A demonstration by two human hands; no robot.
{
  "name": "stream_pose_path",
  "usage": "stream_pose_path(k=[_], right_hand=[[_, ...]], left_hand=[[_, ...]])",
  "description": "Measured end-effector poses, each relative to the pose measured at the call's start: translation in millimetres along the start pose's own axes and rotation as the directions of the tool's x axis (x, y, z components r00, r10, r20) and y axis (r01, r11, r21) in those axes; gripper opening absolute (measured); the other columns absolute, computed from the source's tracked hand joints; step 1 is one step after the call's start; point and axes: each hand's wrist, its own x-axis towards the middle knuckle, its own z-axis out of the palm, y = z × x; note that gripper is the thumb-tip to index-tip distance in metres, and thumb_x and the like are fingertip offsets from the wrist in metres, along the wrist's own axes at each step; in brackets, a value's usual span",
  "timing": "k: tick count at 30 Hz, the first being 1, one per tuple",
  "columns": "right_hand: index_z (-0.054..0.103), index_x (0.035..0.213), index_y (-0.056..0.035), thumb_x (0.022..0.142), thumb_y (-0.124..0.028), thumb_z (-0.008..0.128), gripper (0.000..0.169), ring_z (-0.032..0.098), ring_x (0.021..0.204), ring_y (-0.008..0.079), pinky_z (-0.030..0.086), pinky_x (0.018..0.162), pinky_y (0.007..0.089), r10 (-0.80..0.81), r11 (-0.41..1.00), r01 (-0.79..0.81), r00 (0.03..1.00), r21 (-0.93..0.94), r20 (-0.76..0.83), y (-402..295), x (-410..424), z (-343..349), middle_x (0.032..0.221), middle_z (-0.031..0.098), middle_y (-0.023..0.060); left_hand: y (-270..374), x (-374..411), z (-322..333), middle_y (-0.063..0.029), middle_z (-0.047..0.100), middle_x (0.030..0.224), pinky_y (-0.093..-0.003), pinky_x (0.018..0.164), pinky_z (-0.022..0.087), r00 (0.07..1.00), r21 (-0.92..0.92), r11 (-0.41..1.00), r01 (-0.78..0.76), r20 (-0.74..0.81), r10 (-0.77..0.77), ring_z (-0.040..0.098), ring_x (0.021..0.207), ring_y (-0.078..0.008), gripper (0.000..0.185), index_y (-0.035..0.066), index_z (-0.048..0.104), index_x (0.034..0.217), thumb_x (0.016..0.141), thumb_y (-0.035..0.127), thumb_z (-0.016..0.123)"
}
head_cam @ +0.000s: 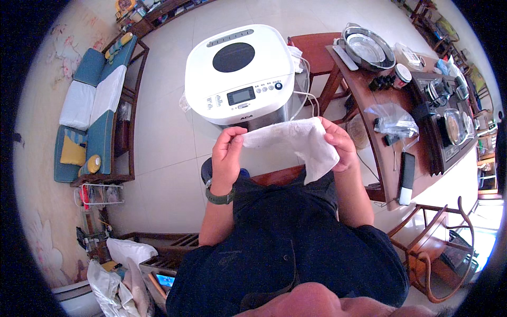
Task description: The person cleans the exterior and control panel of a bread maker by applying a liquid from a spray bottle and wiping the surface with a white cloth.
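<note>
A white cloth (293,138), folded and slightly soiled along its upper part, is stretched between my two hands. My left hand (229,150) pinches its left end between thumb and fingers. At the other end, my right hand (340,146) grips the upper right corner, and a loose flap hangs down beside it. Just beyond the cloth stands a white ACA bread machine (241,75) with its lid down. On its top are a dark oval window (233,57), a small display (241,96) and several buttons. The cloth covers part of the machine's lower front.
To the right, a wooden table (390,166) holds metal bowls (366,47), a jar (402,75), a plastic bag (396,123) and a tea tray (447,154). A white cord (313,99) trails from the machine's right side. A wooden chair (431,233) stands lower right; a sofa (95,107) is left.
</note>
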Motion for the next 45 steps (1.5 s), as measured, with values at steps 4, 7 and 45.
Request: stream_pose_path(k=[4, 7, 45], right_hand=[[0.048, 0.127, 0.0042, 0.080, -0.017, 0.069, 0.055, 0.064, 0.103, 0.0267, 0.052, 0.091, 0.0390, 0.118, 0.986, -0.120, 0.993, -0.116, -0.022, -11, -4, -10, 0.114, 0.062, 0.0161], [0.045, 0.131, 0.0054, 0.078, -0.021, 0.070, 0.065, 0.063, 0.107, 0.0286, 0.050, 0.095, 0.0419, 0.084, 0.975, -0.088, 0.996, -0.206, -0.031, -15, -6, -15, 0.119, 0.061, 0.0178], [0.050, 0.128, 0.0041, 0.089, -0.014, 0.054, 0.043, 0.058, 0.116, 0.0317, 0.042, 0.105, 0.0453, 0.326, 0.939, -0.253, 0.875, 0.235, -0.359, 53, -14, -93, 0.125, 0.060, 0.0189]], left_hand=[[8, -1, -3, 0.0033, 0.057, 0.093, -0.0178, 0.071, 0.037, 0.996, 0.059, 0.994, -0.088, 0.024, 0.087, 0.046, 0.079, -0.0031, 0.016, 0.001, 0.060, 0.110, 0.100, 0.010, 0.051], [18, 1, -1, 0.0025, 0.057, 0.094, -0.0181, 0.072, 0.039, 1.000, -0.121, 0.992, -0.029, 0.008, 0.030, 0.047, 0.079, -0.0033, 0.016, 0.002, 0.059, 0.111, 0.100, 0.011, 0.052], [-72, -32, 18, -0.0099, 0.056, 0.126, -0.0348, 0.101, 0.044, 0.883, -0.230, 0.889, 0.395, 0.361, -0.299, 0.056, 0.114, -0.0197, 0.037, -0.002, 0.047, 0.130, 0.094, 0.002, 0.053]])
